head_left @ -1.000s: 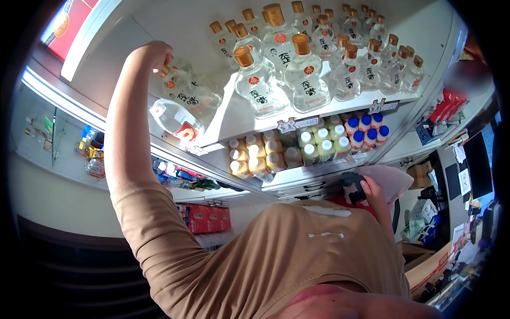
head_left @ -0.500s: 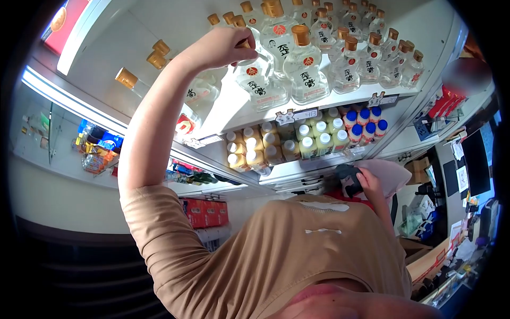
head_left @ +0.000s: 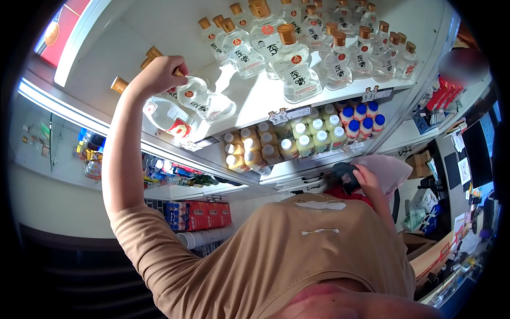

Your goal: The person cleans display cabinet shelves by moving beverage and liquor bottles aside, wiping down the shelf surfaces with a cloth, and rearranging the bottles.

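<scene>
My left hand (head_left: 159,77) is closed around the gold cap of a clear glass liquor bottle (head_left: 204,101). The bottle tilts, its base pointing right, over the left part of the white shelf (head_left: 244,103). Close beside it lies a larger clear bottle (head_left: 170,117) with a red and white label, partly behind my forearm. Low at the right, my right hand (head_left: 367,182) is closed on a dark grey item (head_left: 346,176), possibly a cloth, in front of my body. More gold-capped bottles (head_left: 297,69) of the same kind stand to the right on the shelf.
Below the shelf are yellowish drink bottles (head_left: 305,143) with white caps and several with blue caps (head_left: 361,111). Price tags (head_left: 289,115) line the shelf edge. Red cartons (head_left: 210,214) sit lower left. A pale bag (head_left: 388,173) hangs beside my right hand.
My left hand has moved left along the shelf with the bottle, uncovering another gold-capped bottle behind its former spot. My right hand keeps its hold on the dark grey item.
</scene>
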Demonstrator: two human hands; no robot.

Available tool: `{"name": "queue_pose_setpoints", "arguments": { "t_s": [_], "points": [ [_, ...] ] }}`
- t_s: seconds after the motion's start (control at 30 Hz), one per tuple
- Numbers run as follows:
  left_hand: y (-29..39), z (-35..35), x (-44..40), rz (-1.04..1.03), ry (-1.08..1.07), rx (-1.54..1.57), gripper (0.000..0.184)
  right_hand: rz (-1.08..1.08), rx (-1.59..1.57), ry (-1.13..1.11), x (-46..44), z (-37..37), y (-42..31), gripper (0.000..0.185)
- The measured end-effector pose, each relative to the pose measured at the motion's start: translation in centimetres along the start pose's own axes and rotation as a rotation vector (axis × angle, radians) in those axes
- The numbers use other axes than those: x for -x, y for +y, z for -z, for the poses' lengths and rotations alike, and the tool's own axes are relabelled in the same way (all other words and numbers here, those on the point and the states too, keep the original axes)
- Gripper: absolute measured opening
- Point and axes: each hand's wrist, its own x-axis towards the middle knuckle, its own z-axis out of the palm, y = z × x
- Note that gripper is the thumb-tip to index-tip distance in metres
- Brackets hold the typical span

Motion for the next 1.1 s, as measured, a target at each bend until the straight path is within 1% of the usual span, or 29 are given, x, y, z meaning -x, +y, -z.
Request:
{"name": "queue_pose_setpoints", "arguments": {
  "t_s": [0.13, 0.23, 0.27, 0.37, 0.43, 0.5, 0.57, 0.63, 0.7, 0.77, 0.83, 0.9, 0.93, 0.97, 1.03, 1.07, 1.1],
  "points": [
    [-1.5, 0.1, 0.3, 0.043, 0.027, 0.009, 0.019, -0.011, 0.015, -0.015, -0.2, 0.2, -0.3, 0.028],
    [-1.9, -0.1, 0.2, 0.054, 0.040, -0.009, 0.018, 0.088, 0.014, -0.006, -0.8, 0.2, 0.2, 0.029],
    [-1.9, -0.1, 0.1, 0.057, 0.041, -0.007, 0.018, 0.100, -0.032, -0.026, -1.1, 0.4, -0.4, 0.028],
    [-1.9, -0.2, 0.0, 0.068, 0.051, -0.036, 0.017, 0.157, -0.184, -0.066, -2.3, 0.9, -5.2, 0.028],
    [-2.0, -0.4, 0.1, 0.065, 0.065, -0.055, 0.018, 0.222, -0.310, -0.067, -3.0, 0.7, -10.1, 0.027],
    [-2.2, -0.7, 0.1, 0.049, 0.084, -0.062, 0.018, 0.406, -0.279, -0.059, -3.2, 0.9, -17.1, 0.027],
    [-2.4, -1.0, 0.1, 0.056, 0.094, -0.069, 0.018, 0.732, -0.290, 0.002, -4.6, -0.1, -21.9, 0.029],
    [-2.2, -1.0, 0.2, 0.055, 0.098, -0.099, 0.017, 1.011, -0.037, 0.115, -6.0, -0.9, -26.9, 0.033],
    [-2.6, -1.3, 0.1, 0.044, 0.120, -0.090, 0.018, 1.339, 0.321, 0.284, -9.1, -2.6, -30.4, 0.033],
    [-3.1, -1.5, -0.1, 0.011, 0.145, -0.083, 0.019, 1.312, 0.454, 0.321, -13.2, -6.0, -32.0, 0.033],
    [-2.6, -1.3, 0.1, 0.039, 0.128, -0.062, 0.020, 0.791, 0.846, 0.000, -16.4, -8.3, -33.7, 0.030],
    [-2.6, -1.3, 0.2, 0.054, 0.130, -0.054, 0.021, 0.655, 0.993, -0.068, -20.3, -11.0, -32.2, 0.030],
    [-3.0, -1.5, -0.1, 0.064, 0.133, -0.038, 0.021, 0.596, 1.020, -0.092, -22.0, -12.4, -30.5, 0.031],
    [-2.9, -1.6, 0.1, 0.049, 0.152, -0.060, 0.021, 0.538, 1.047, -0.115, -21.9, -12.9, -30.7, 0.032],
    [-2.7, -1.7, 0.2, 0.022, 0.193, -0.103, 0.022, 0.473, 0.915, -0.257, -21.3, -13.5, -30.6, 0.031],
    [-3.3, -1.9, 0.1, -0.060, 0.241, -0.171, 0.022, 0.441, 0.853, -0.326, -20.6, -13.5, -30.9, 0.030],
    [-3.7, -2.0, 0.0, -0.056, 0.242, -0.158, 0.021, 0.524, 0.810, -0.406, -20.3, -13.8, -30.4, 0.028]
  ]
}}
